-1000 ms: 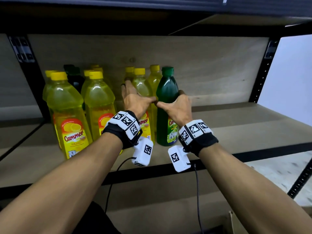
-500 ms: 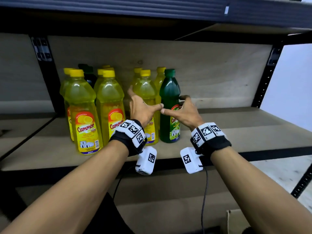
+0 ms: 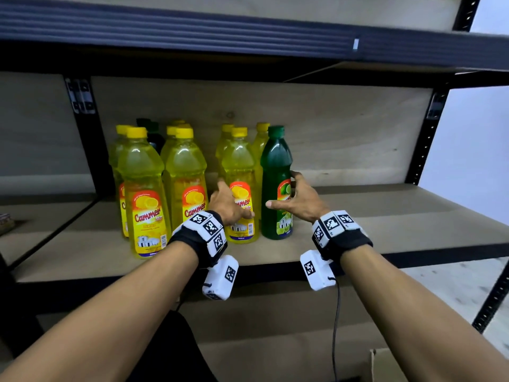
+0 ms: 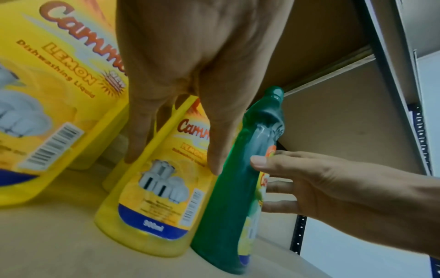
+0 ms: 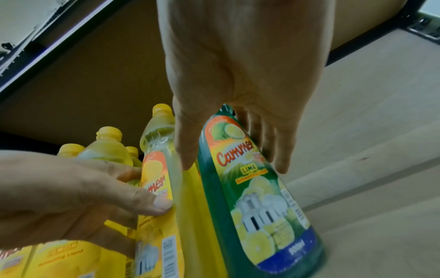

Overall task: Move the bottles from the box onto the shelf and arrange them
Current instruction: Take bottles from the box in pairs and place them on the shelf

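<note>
Bottles, mostly yellow, stand clustered at the left of a pale wooden shelf [image 3: 385,216] in a black metal rack. The green bottle [image 3: 276,188] ends the front row, touching a yellow bottle [image 3: 240,172]. To its right the board lies bare up to the right upright [image 3: 424,142]. The left hand [image 3: 230,206] lies with relaxed fingers around the yellow bottle; the right hand [image 3: 300,201], fingers spread, flanks the green one. A cardboard box corner [image 3: 385,365] shows below.
</note>
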